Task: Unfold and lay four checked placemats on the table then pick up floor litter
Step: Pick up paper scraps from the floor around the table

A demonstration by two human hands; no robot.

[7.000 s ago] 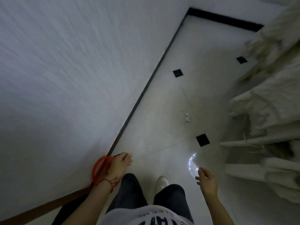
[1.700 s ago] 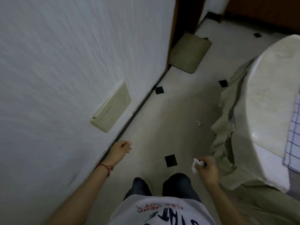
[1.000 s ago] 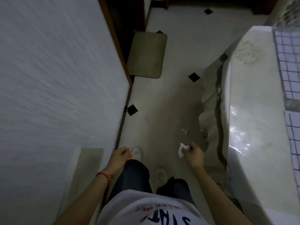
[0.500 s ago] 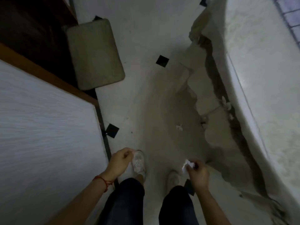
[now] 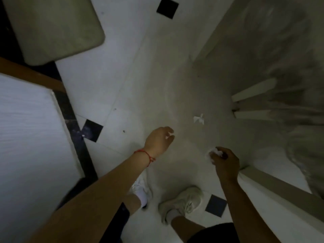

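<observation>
Our right hand [image 5: 225, 161] grips a crumpled white paper wad [image 5: 213, 153]. Our left hand [image 5: 158, 140] reaches out, fingers loosely open, near a white litter scrap [image 5: 199, 118] lying on the floor [image 5: 140, 85].

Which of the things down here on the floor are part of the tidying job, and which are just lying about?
Part of the job:
- paper scrap lying on the floor
- crumpled paper held in the right hand
- left hand, reaching with nothing in it

Just lying about:
- beige mat
- white shoes
</observation>
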